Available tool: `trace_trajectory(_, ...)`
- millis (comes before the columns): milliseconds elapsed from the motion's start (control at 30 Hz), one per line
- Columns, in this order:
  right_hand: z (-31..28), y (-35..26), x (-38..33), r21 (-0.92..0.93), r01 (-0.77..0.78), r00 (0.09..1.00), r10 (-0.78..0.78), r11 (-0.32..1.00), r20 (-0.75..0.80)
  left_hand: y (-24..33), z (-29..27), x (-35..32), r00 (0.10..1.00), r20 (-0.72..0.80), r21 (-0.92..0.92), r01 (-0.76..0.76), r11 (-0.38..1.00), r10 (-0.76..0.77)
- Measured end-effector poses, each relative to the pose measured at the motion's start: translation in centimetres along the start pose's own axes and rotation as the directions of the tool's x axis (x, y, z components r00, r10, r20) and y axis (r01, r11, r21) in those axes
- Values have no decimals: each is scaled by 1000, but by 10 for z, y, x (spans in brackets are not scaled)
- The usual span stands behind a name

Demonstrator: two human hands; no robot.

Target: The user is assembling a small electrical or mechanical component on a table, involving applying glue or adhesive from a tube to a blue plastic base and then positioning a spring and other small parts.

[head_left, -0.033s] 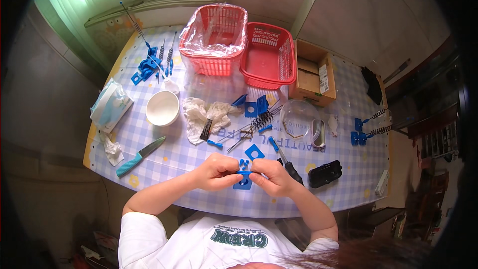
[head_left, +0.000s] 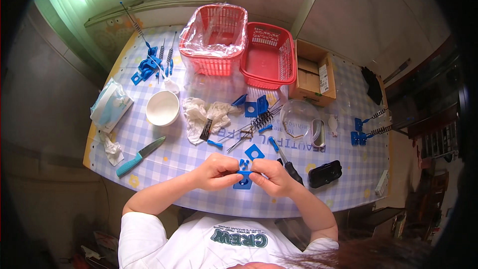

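As left hand and right hand face each other, both pinch a blue piece

While that piece sits between the two hands, above the near side of the bench, the step in hand looks like pressing or fitting it. Each grip is clenched on one end; the hands hide any joint. A next move would likely call for even two-handed pressure, clear of the small blue bits just beyond.

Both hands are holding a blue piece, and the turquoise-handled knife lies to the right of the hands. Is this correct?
Not entirely: in the head view, the turquoise-handled knife lies to the left, not the right, of the left hand and right hand. Both do hold a blue piece.
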State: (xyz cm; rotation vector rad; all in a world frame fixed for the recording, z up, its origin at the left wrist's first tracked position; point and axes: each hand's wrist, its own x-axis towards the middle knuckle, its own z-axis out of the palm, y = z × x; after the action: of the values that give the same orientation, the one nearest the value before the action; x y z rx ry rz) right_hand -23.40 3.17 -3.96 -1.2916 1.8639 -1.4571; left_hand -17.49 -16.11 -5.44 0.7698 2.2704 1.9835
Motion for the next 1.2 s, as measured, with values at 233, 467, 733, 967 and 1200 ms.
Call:
trace_trajectory(233,0,-3,0,7,-38,999,38,999,-4,0,0,1,1000,0,-2,14,1000,-14)
trace_trajectory(467,0,-4,-1,35,-74,997,75,997,-4,4,0,1,1000,16,10,24,1000,-24)
trace_trajectory(733,4,0,-3,356,-297,949,316,886,3,2,3,-1,966,17,-225,256,940,-259)
trace_trajectory(967,6,8,-3,496,-237,943,322,835,-90,-5,4,-3,912,-106,-503,294,813,-396)
trace_trajectory(1200,6,4,-4,377,-342,934,355,861,39,-3,4,-3,898,-179,-502,269,822,-403)
